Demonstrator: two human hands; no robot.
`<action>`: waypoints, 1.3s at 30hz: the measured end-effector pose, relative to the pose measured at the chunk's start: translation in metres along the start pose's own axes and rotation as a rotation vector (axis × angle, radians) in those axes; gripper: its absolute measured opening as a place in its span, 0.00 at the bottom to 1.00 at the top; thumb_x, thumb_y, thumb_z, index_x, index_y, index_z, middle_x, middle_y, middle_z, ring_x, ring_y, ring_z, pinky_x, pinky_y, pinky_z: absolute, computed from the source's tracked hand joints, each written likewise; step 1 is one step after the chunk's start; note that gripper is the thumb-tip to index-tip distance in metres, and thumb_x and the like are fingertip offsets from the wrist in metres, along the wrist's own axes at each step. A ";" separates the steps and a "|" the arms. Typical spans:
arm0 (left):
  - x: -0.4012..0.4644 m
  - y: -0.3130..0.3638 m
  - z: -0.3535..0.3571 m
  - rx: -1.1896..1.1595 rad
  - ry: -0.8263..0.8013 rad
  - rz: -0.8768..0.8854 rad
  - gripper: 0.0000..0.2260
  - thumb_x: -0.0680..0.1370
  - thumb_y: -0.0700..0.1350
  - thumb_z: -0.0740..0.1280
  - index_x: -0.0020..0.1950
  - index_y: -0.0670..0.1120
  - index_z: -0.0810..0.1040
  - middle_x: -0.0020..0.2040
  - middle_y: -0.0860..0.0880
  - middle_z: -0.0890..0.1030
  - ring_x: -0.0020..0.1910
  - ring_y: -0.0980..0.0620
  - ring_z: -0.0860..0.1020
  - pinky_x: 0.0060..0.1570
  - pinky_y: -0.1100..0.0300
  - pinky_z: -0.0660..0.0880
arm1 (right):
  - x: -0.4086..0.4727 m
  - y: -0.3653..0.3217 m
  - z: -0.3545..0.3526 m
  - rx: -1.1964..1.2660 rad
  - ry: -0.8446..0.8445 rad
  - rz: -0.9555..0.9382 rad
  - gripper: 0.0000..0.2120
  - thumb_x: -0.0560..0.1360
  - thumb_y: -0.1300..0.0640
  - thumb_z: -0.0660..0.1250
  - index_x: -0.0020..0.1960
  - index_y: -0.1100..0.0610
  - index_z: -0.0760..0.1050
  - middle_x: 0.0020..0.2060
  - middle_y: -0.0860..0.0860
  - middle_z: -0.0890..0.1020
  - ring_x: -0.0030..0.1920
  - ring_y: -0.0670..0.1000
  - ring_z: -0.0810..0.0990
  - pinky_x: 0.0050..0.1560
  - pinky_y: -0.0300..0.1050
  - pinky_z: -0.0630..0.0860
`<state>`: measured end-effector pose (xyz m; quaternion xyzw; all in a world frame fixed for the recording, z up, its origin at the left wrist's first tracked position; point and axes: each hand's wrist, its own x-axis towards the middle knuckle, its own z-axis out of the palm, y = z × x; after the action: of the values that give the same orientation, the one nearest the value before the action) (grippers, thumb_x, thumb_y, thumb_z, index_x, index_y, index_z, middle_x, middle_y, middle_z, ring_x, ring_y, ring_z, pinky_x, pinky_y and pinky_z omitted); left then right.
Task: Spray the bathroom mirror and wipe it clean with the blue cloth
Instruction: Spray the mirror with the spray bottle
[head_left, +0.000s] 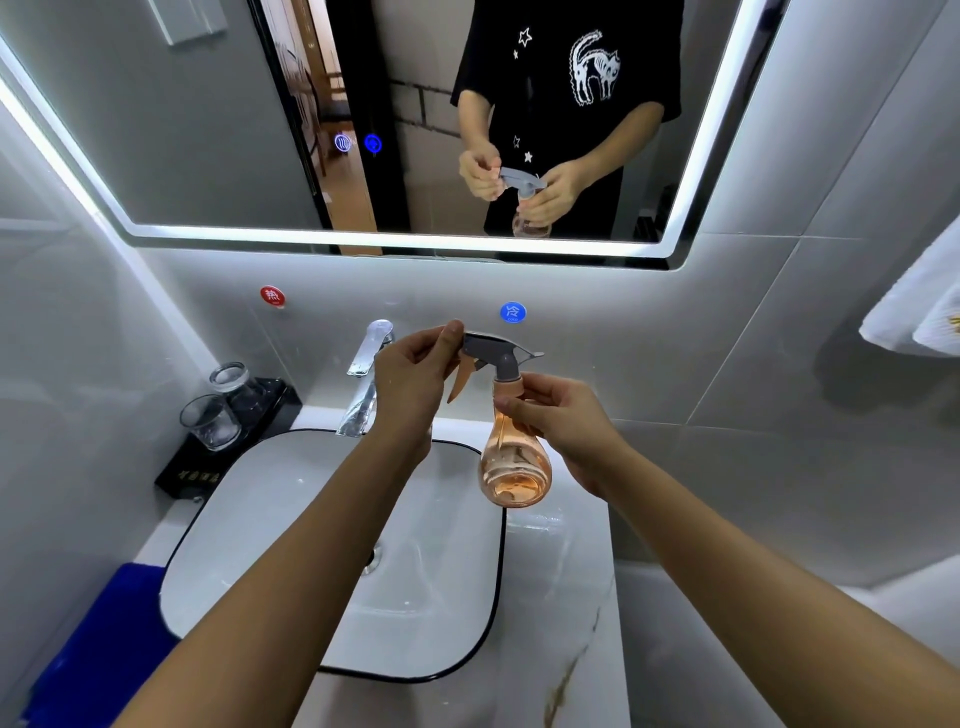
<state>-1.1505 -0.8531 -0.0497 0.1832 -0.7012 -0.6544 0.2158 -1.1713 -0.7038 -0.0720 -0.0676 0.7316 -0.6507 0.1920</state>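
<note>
Spray bottle (514, 457): held upright above the sink (332, 597), facing the mirror (208, 130).
Left hand (415, 384): fingers pinched on the grey nozzle tip.
Right hand (566, 431): fingers curled round the bottle's neck.
Blue cloth (109, 649): lying on the tabletop, left of the sink.

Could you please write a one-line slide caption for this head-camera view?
Left hand pinches the nozzle of the spray bottle, right hand holding its neck, below the mirror.
</note>
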 end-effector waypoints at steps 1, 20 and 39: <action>0.000 0.000 0.000 -0.010 -0.006 0.000 0.07 0.78 0.49 0.67 0.51 0.47 0.80 0.40 0.56 0.82 0.38 0.65 0.81 0.42 0.74 0.76 | 0.000 0.000 -0.001 -0.003 0.000 -0.004 0.13 0.77 0.58 0.69 0.61 0.57 0.79 0.52 0.55 0.83 0.51 0.56 0.81 0.54 0.48 0.79; -0.020 -0.003 0.009 0.048 -0.464 -0.053 0.15 0.78 0.51 0.68 0.61 0.46 0.80 0.55 0.49 0.84 0.57 0.52 0.81 0.60 0.54 0.75 | 0.008 -0.063 -0.027 0.133 0.076 -0.220 0.10 0.71 0.61 0.74 0.51 0.54 0.81 0.49 0.55 0.84 0.47 0.53 0.83 0.48 0.45 0.81; 0.009 0.096 0.043 0.150 -0.456 0.283 0.25 0.67 0.45 0.79 0.62 0.47 0.77 0.53 0.52 0.83 0.50 0.57 0.82 0.46 0.66 0.78 | 0.005 -0.179 -0.046 0.026 0.171 -0.440 0.15 0.70 0.59 0.76 0.55 0.60 0.80 0.44 0.51 0.84 0.43 0.47 0.84 0.40 0.37 0.78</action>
<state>-1.1794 -0.8146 0.0444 -0.0531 -0.7969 -0.5882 0.1275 -1.2199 -0.6887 0.1058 -0.1678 0.7045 -0.6894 -0.0163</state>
